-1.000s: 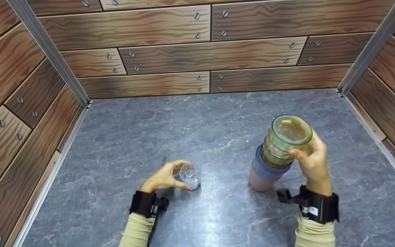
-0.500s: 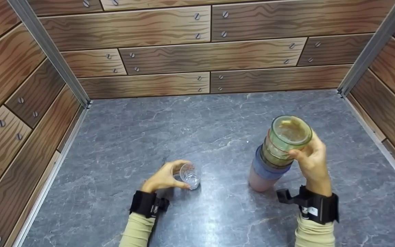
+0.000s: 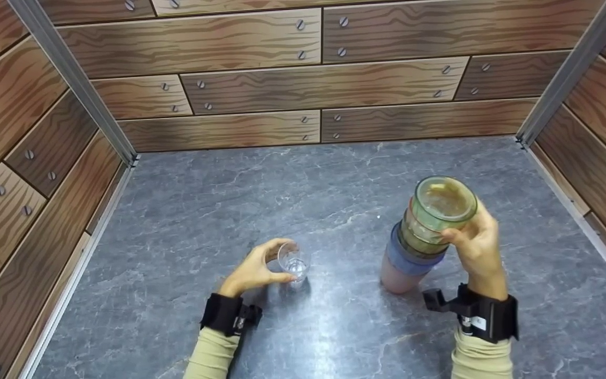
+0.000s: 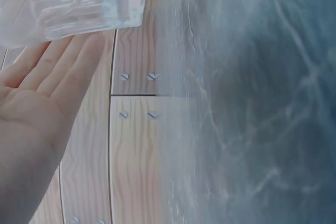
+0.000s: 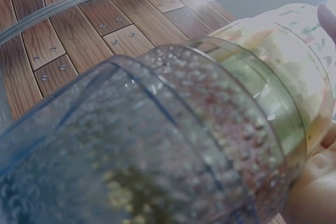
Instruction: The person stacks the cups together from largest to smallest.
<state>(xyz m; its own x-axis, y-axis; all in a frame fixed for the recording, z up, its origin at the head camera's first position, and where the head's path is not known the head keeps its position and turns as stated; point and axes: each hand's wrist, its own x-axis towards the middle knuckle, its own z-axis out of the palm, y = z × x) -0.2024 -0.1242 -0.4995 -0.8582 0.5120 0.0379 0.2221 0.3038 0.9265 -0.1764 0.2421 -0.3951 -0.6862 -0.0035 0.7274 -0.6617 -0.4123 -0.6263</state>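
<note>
While wood-grain panels [image 3: 203,47] wall in the grey marbled tabletop [image 3: 303,179] on three sides, the two hands work near its front edge. Toward the front left of centre, the left hand [image 3: 254,271] curls its thumb and fingers round a small clear glass [image 3: 293,262], which looks slightly tilted; whether its base touches the tabletop cannot be told. From the left wrist view the glass [image 4: 79,1] shows against the straightened fingers [image 4: 63,72], with the panelled wall behind. A black wrist strap [image 3: 226,314] sits above a beige sleeve [image 3: 211,355].

Well apart to the right, toward the front right of centre, stands a stack of nested plastic cups [image 3: 421,237], leaning toward the right edge: a pinkish cup [image 3: 395,279] at the bottom resting on the tabletop, a blue one [image 3: 405,257] above it, and a greenish translucent cup [image 3: 442,202] on top, its open mouth facing up. The right hand [image 3: 476,245] grips the upper part of the stack from the right side, thumb across the green cup. In the right wrist view the stack [image 5: 173,129] fills the frame, its walls dotted with droplets.
</note>
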